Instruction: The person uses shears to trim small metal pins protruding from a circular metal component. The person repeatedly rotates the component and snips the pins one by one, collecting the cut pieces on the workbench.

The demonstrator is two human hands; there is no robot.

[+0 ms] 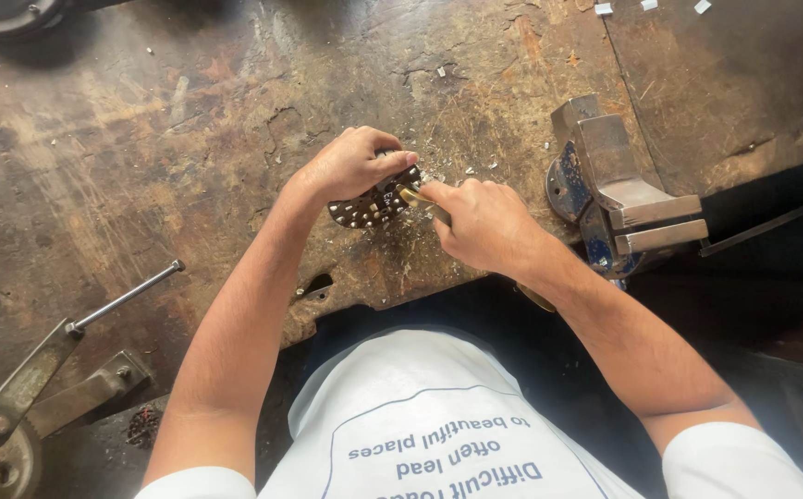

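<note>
Studded plate (373, 203), dark and curved, dotted with pale rivet heads, lies flat on the workbench near its front edge, right in front of the person, and that's the centre of everything.

Start big: the workbench (189, 139) is a heavy, scarred slab, stained and gouged, solid enough to take pressure from above. To the right, bolted at the bench edge, sits a blue bench vise (619, 199), its steel faces standing apart with nothing between them. Down at the left corner there's a lever press (41, 370) with a long steel handle rod angling up, well apart from the hands.

Now the hands. The left hand (350, 164) comes in from above, knuckles up, fingers curled over the plate's upper edge, clamped down on it, seemingly to pin it flat so it can't skid. The right hand (484, 225) is closed in a fist round a brass-coloured tool (415, 196), held like a pencil pressed low, its tip meeting the plate's right end just beside the left fingertips. A yellowish handle end pokes out below the wrist, I think, though it's partly hidden.

Smallest of all: pale metal chips (461, 171) lie scattered on the wood just around the contact point.
</note>
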